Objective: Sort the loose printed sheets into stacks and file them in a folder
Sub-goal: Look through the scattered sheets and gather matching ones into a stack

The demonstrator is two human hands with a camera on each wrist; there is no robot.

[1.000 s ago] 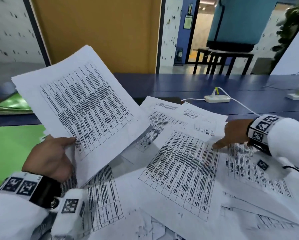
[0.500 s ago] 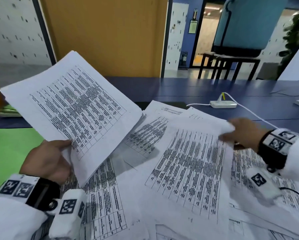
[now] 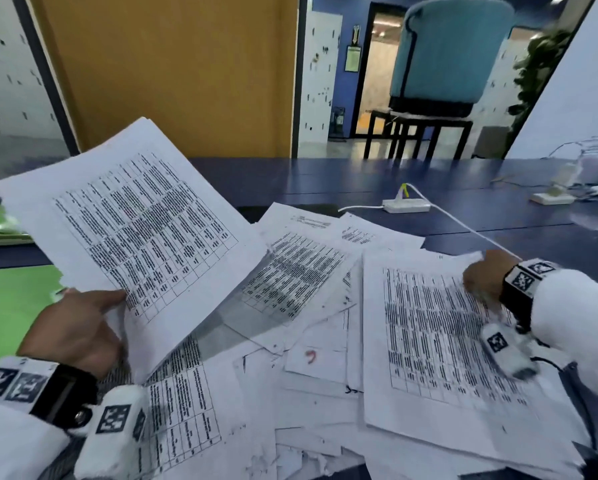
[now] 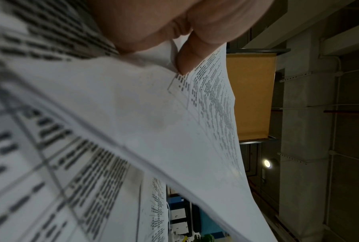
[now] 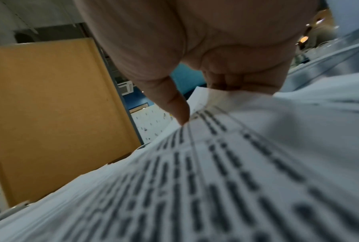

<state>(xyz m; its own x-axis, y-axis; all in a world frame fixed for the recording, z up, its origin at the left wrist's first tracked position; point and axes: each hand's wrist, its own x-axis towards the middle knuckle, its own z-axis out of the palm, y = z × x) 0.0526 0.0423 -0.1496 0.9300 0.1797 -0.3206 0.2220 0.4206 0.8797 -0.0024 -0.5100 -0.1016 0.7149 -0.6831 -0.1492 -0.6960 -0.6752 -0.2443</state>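
Note:
Many loose printed sheets with tables lie spread over the blue table. My left hand holds a thin stack of sheets tilted up above the pile, thumb on the front near its lower edge; the left wrist view shows the thumb pressing the stack. My right hand pinches the far corner of one printed sheet and lifts that edge off the pile. In the right wrist view its thumb lies on top of that sheet and its fingers curl under the edge.
A green folder or mat lies at the left on the table. A white power strip with a cable sits behind the papers, another white adapter at far right. A table with a teal chair on it stands beyond.
My right hand went from touching the sheet with a fingertip to pinching its far corner, then drew it rightward. The left hand's stack has tilted slightly and stayed raised.

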